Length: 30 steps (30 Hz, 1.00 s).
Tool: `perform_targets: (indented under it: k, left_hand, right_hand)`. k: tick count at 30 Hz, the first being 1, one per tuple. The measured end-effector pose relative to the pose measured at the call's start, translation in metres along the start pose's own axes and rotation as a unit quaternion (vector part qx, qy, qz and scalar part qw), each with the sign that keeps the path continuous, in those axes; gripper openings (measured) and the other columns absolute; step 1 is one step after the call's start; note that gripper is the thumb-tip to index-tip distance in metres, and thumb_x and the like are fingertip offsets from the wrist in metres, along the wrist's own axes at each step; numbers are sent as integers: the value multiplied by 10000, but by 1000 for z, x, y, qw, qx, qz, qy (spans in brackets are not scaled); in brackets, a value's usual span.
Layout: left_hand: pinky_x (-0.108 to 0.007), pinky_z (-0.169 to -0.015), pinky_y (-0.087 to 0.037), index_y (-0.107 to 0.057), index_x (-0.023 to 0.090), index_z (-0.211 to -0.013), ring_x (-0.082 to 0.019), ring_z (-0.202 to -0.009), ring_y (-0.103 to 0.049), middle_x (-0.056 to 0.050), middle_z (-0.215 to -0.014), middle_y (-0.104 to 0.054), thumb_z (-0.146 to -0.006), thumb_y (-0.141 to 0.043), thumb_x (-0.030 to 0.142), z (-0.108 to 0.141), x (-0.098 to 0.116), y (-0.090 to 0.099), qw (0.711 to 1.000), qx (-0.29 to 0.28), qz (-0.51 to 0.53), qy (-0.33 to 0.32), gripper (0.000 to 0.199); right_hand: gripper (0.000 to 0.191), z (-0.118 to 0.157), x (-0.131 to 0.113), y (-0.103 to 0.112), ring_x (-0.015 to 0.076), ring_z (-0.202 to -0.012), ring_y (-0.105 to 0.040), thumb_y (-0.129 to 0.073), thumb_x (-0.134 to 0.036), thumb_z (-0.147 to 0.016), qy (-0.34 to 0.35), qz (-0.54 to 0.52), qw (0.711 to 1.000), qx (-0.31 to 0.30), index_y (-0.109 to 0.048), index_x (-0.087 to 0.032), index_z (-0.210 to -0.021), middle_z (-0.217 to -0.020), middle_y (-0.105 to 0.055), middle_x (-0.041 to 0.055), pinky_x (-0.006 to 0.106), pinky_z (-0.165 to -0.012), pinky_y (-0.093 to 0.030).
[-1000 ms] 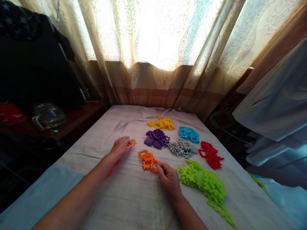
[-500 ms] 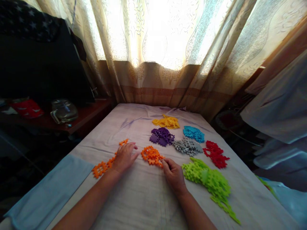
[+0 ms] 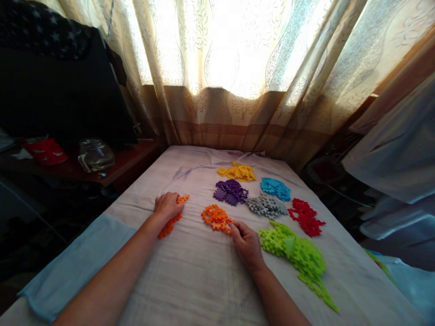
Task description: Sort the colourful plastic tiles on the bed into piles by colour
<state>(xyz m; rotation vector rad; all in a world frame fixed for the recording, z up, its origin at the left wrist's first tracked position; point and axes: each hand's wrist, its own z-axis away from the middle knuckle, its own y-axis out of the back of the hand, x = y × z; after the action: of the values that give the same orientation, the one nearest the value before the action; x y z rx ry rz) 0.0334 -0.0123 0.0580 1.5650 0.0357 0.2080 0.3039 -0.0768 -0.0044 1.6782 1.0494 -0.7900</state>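
My left hand (image 3: 168, 206) lies over a strip of orange pieces (image 3: 166, 230), its fingers curled down on them; part of the strip shows above and below the hand. To the right, my right hand (image 3: 247, 242) pinches the lower right edge of an orange pile (image 3: 215, 217). Beyond the orange pile sit purple pieces (image 3: 230, 192) and yellow pieces (image 3: 238, 172). Gray pieces (image 3: 266, 205), blue pieces (image 3: 275, 189) and red pieces (image 3: 305, 217) lie farther right. A green pile (image 3: 295, 251) is just right of my right hand.
A light blue cloth (image 3: 81, 262) covers the left edge of the sheet-covered surface (image 3: 193, 280). On a dark red side table (image 3: 131, 158) stand a glass jar (image 3: 96, 155) and a red container (image 3: 45, 151), near a black screen (image 3: 61, 99). Curtains hang behind.
My left hand has moved left and come down onto the orange strip, and the strip has shifted to the right. My right hand stays at the orange pile.
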Motion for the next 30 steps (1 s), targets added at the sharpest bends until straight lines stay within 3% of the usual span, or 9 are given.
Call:
perform_targets:
  k: [3,9,12,18,21,24,30]
  left_hand:
    - [-349,-934,-434,-645,249,-1150,-242,-1106,-608,-85,-1179,-677,-832,-516,459,5,18,-4,999,3,29,-30,402]
    - [-316,-964,-433,-640,233,-1181,-215,-1113,-613,-64,-1195,-682,-831,-571,466,22,50,-20,992,-7,88,-88,427]
    - [-305,-970,-433,-618,219,-1223,-205,-1140,-604,-75,-1243,-664,-878,-507,483,25,41,-21,991,5,105,-88,448]
    - [-337,-990,-418,-630,228,-1186,-220,-1156,-591,-73,-1238,-664,-872,-494,452,29,-17,-6,996,25,80,-35,408]
    - [-349,-960,-432,-640,238,-1159,-239,-1127,-604,-74,-1209,-675,-834,-520,508,36,-35,-3,998,10,60,-20,439]
    - [-363,-951,-429,-649,246,-1138,-270,-1127,-595,-85,-1186,-675,-771,-579,544,44,-35,-3,999,-5,40,-27,478]
    - [-404,-947,-418,-677,215,-1062,-308,-1115,-586,-125,-1119,-663,-752,-600,469,45,-12,-3,999,-12,16,-45,408]
  right_hand:
    - [387,0,0,0,147,-585,-569,-500,-491,-856,4,1,1000,-2,-691,-174,-745,-628,-651,15,221,-585,-447]
    - [384,-1,0,0,145,-592,-567,-498,-490,-854,-2,-4,1000,-4,-678,-174,-735,-630,-645,15,218,-588,-444]
    - [387,0,0,0,147,-604,-572,-496,-491,-857,-2,-6,1000,-5,-686,-172,-746,-647,-655,18,219,-594,-447]
    - [385,1,3,-1,145,-607,-565,-507,-485,-856,0,-1,1000,-3,-700,-166,-760,-659,-656,16,221,-594,-446]
    - [384,0,3,-1,147,-612,-569,-508,-482,-855,2,4,1000,-4,-700,-165,-752,-660,-656,18,222,-601,-447]
    - [383,0,3,0,150,-615,-576,-512,-485,-851,4,2,1000,-5,-695,-166,-746,-664,-657,19,224,-609,-450]
    - [376,1,-1,1,148,-591,-564,-510,-483,-846,6,2,1000,-3,-687,-173,-730,-632,-634,10,226,-600,-445]
